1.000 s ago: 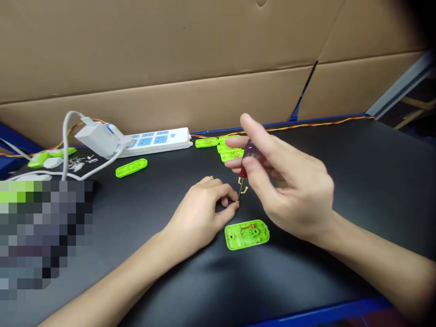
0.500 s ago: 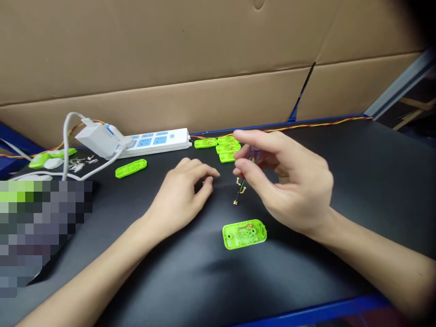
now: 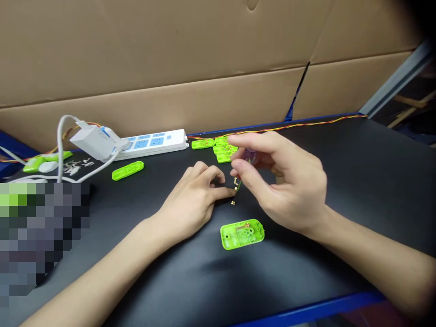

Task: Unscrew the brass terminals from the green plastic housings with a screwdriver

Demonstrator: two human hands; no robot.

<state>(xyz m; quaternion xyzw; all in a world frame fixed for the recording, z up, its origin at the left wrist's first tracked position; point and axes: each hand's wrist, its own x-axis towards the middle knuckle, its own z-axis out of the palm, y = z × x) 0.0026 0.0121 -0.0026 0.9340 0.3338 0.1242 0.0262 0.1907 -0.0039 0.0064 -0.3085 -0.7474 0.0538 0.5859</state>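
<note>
My right hand (image 3: 289, 181) grips a screwdriver (image 3: 250, 156) by its purple handle, the thin shaft slanting down. At its tip lies a small brass piece (image 3: 233, 203) on the black table (image 3: 190, 281). My left hand (image 3: 194, 195) rests on the table, its thumb stretched to the shaft and touching or nearly touching it; whether anything is pinched cannot be made out. Another small brass strip (image 3: 235, 180) lies just behind. Nearer to me sits an open green plastic shell (image 3: 242, 234) with brass parts inside, hollow side up.
Several green shells (image 3: 203, 144) lie at the back beside a white power strip (image 3: 150, 144) with a plugged-in adapter (image 3: 93, 141). One green shell (image 3: 128, 170) is at the left, near white cables and small white pieces (image 3: 72, 168). Cardboard (image 3: 170, 54) stands behind.
My left hand has moved right, its thumb now reaching the screwdriver shaft near the brass pieces. My right hand keeps its grip on the screwdriver. The view has shifted slightly.
</note>
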